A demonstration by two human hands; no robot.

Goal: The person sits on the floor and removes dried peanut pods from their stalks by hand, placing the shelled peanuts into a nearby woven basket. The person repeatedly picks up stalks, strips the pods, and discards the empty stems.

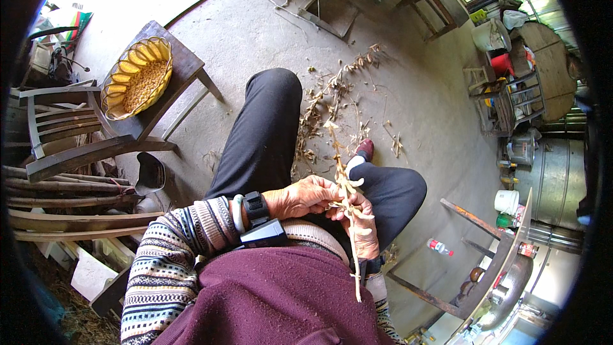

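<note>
A dried bean stalk [353, 244] with pale pods hangs lengthwise before my lap, its bare end pointing down over the maroon top. Around its middle, my right hand [361, 223] is closed on the stalk. From the other side my left hand [311, 195] reaches in, its fingertips pinched at the pods; whether a pod is between them cannot be told. Beyond the knees, more dried stalks and husks [330, 91] lie scattered on the concrete floor. A yellow woven basket [165, 79] holding many tan beans or pods rests on a wooden bench [189, 60] at the left.
At left stand a slatted wooden chair [72, 88] and bamboo poles [72, 189]. A plastic bottle [439, 247] lies on the floor at right, near a wooden-framed table [498, 268]. A dark wooden chair [440, 5] and a square wooden frame [330, 26] are further off.
</note>
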